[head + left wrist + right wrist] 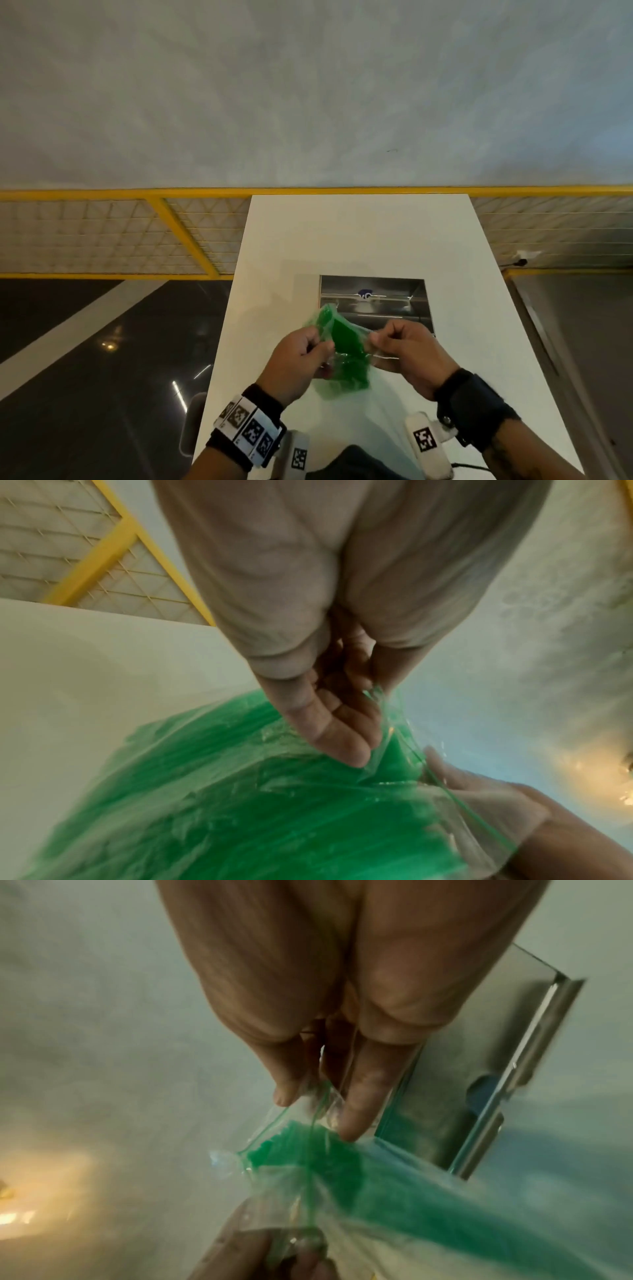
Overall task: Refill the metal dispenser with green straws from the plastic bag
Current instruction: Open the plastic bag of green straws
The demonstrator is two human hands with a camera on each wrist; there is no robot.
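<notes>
A clear plastic bag full of green straws hangs between both hands above the white table. My left hand pinches the left lip of the bag's mouth, and my right hand pinches the right lip. The mouth is pulled apart, so straw ends show inside. In the left wrist view the straws fill the bag below the left hand. The open metal dispenser sits just beyond the hands; the right wrist view shows the dispenser behind the right hand.
A yellow-framed wire mesh fence runs behind the table, against a pale wall. Dark glossy floor lies to the left of the table. The dispenser carries a small blue label inside.
</notes>
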